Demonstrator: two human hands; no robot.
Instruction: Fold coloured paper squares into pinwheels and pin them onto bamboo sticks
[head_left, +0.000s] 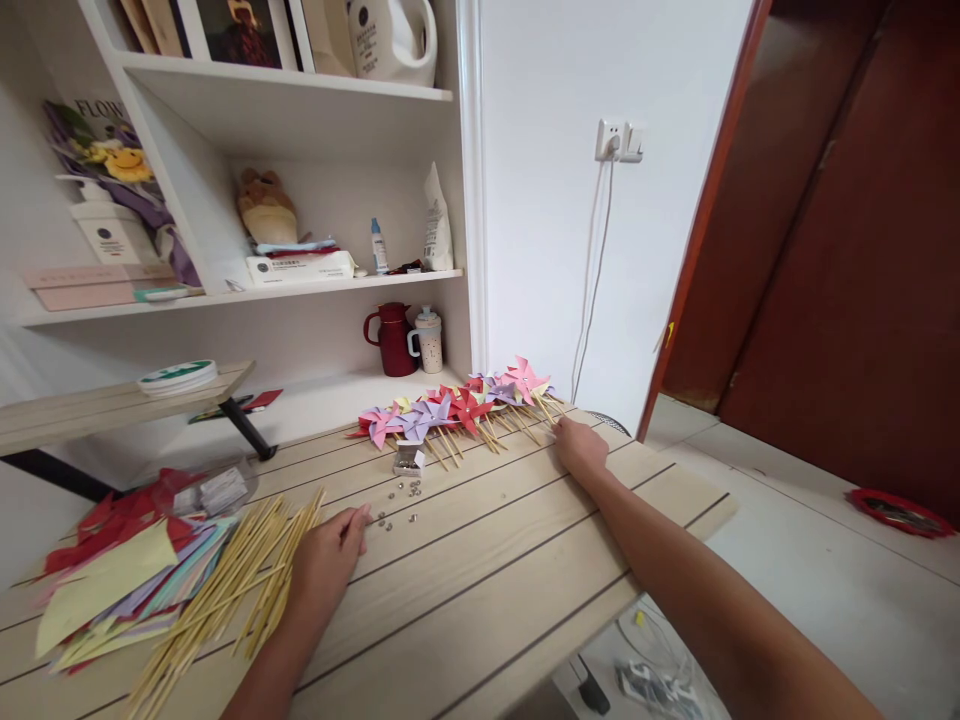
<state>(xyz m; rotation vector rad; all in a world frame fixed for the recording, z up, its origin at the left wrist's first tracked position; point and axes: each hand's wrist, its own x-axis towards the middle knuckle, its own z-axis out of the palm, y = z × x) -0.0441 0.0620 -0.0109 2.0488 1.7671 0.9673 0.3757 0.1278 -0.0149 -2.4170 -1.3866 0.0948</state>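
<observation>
A row of finished paper pinwheels [457, 405] in pink, purple, red and yellow lies on sticks at the far side of the wooden table [487, 590]. My right hand [579, 447] reaches to the right end of that row, fingers curled at a pinwheel stick. My left hand [326, 558] rests on the table beside a pile of bamboo sticks [225, 590], its fingertips close to several small metal eyelets [397, 500]. A small clear bag [408, 459] of eyelets lies behind them.
Coloured paper sheets [120, 580] are stacked at the table's left end. A white shelf unit [300, 280] stands behind with a red jug [393, 340] and cup. The table's right edge drops to the floor, where cables lie. A brown door [847, 250] stands at right.
</observation>
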